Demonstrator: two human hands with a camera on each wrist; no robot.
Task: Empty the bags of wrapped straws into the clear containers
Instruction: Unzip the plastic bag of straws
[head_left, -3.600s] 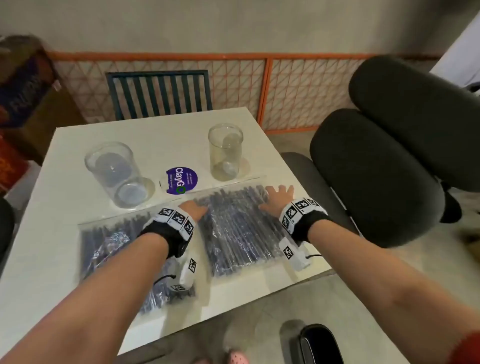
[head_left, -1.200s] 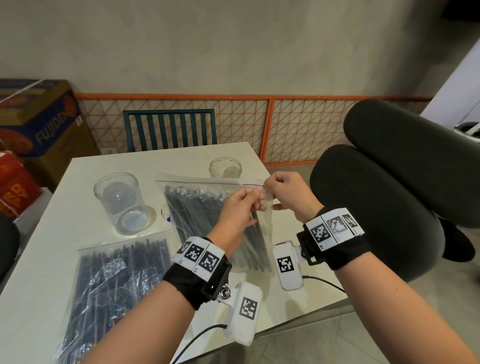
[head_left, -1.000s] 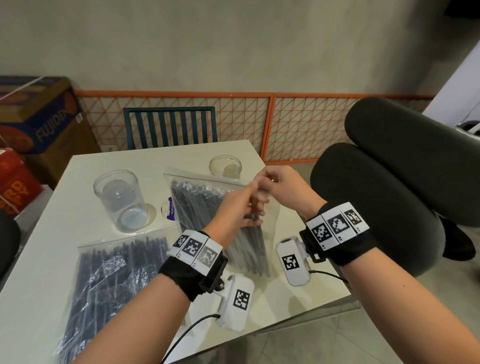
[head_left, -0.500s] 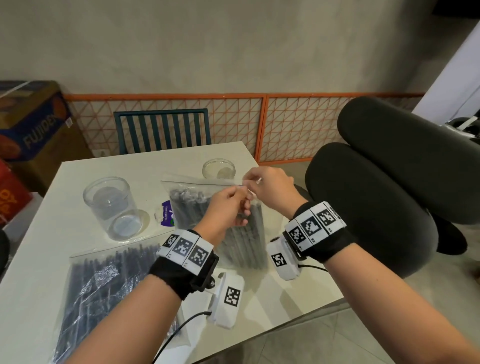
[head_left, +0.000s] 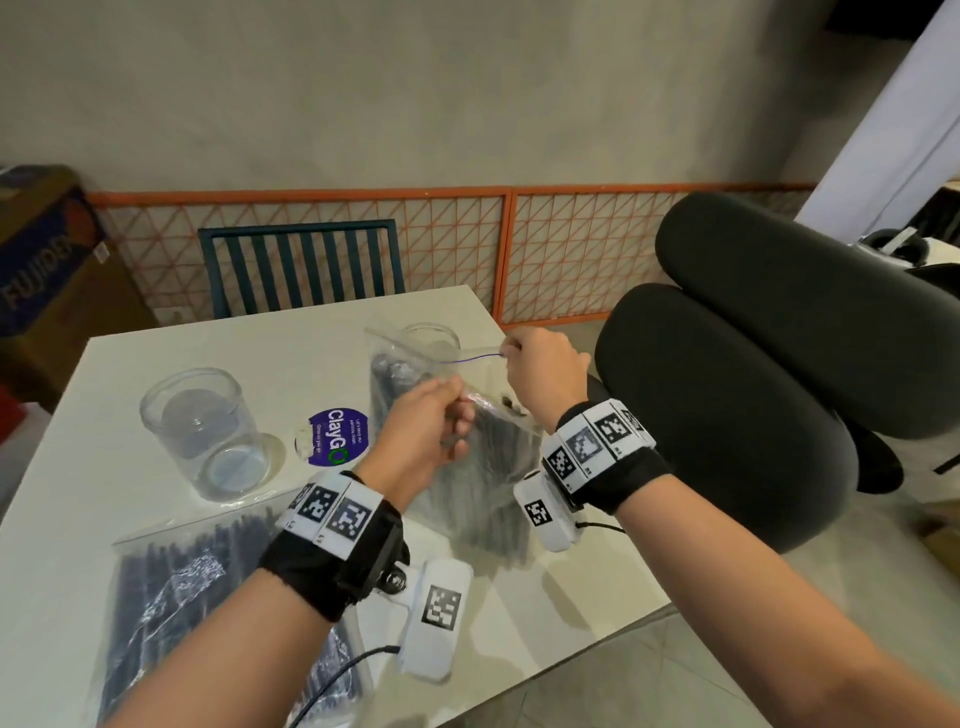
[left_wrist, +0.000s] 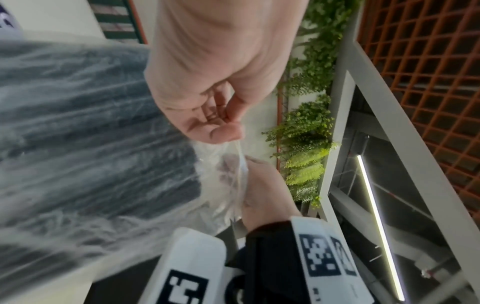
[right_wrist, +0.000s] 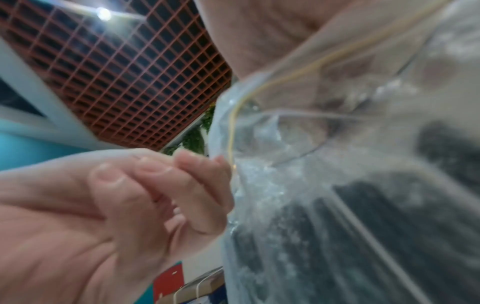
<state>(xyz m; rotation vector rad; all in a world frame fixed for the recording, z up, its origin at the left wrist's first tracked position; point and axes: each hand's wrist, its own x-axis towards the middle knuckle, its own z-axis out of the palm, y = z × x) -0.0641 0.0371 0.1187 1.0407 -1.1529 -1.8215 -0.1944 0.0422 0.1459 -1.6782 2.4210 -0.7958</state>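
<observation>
A clear zip bag of dark wrapped straws stands tilted on the white table, held up by both hands. My left hand pinches the near lip of its mouth. My right hand pinches the far lip with the purple zip line, and the two lips are pulled apart. The left wrist view shows my left hand nipping the plastic, and the right wrist view shows my right hand on the bag edge. A second full bag lies flat at the near left. A wide clear container and a narrower one stand empty.
A round purple ClayGo sticker lies between the wide container and the held bag. A dark office chair crowds the table's right side. A teal chair stands behind the table, with cardboard boxes at the far left.
The bag came up off the table into both hands. In the last half second my hands have drawn apart, the right going away and the left toward me, spreading the bag's mouth.
</observation>
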